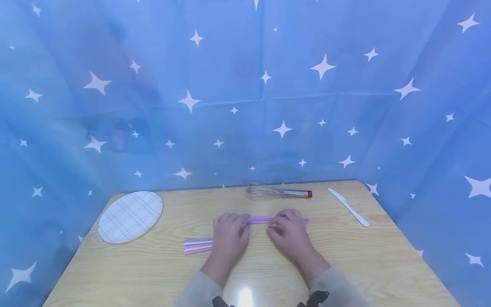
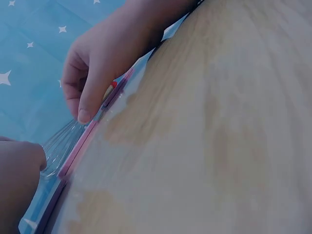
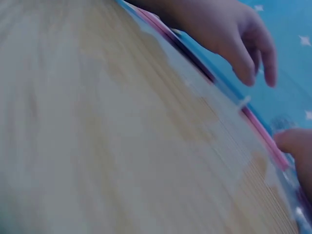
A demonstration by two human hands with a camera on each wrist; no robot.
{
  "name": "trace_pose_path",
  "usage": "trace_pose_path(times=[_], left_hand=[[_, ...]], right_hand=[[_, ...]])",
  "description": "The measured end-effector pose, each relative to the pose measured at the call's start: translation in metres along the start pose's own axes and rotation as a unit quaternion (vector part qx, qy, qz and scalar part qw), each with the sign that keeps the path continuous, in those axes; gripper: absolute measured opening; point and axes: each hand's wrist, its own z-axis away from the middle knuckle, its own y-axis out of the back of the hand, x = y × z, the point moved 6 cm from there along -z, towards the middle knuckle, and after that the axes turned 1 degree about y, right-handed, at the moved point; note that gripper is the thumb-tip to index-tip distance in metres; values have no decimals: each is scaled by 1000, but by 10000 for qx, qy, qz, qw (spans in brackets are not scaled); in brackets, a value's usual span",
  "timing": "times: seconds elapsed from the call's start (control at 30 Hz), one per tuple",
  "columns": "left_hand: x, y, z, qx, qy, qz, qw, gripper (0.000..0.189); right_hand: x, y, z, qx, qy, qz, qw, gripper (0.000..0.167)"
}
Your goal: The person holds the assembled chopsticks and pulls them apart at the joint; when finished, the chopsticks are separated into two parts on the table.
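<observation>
My left hand (image 1: 230,232) reaches over a row of pale pink and purple chopsticks (image 1: 198,246), whose ends stick out to its left. In the right wrist view, the left hand's thumb and finger are apart just above the sticks. More pink-purple chopsticks (image 1: 259,220) lie lengthwise between the hands. My right hand (image 1: 290,233) hovers close over these, fingers loosely bent; their far ends show beyond it. In the left wrist view the right thumb comes right down to the edge of the pink chopsticks (image 2: 80,148).
A whisk (image 1: 278,192) with a red-tipped handle lies behind the hands. Toward the right is a white knife (image 1: 348,207); at the back left, a white plaid plate (image 1: 131,216). Beyond the wooden table (image 1: 364,260) hangs a blue curtain (image 1: 238,59) with white stars.
</observation>
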Motion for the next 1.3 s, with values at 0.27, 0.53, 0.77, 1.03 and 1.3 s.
trace_pose_path(times=[0.27, 0.53, 0.77, 1.03, 1.3], left_hand=[[-18, 25, 15, 405, -198, -178, 9988, 24], [-48, 48, 35, 397, -57, -250, 9989, 19], [-82, 75, 48, 388, 363, -228, 9983, 15], [-108, 80, 56, 83, 749, -58, 9971, 14], [-116, 74, 58, -204, 1007, 114, 9946, 13]], right_hand=[[-37, -23, -2, 28, 815, -206, 9965, 13], [-69, -43, -3, -230, 1035, -524, 9930, 15], [-98, -69, -10, -754, 589, -660, 9932, 15], [-115, -94, -13, -1132, 301, -444, 9921, 26], [-117, -105, -16, -1174, -122, -344, 9924, 29]])
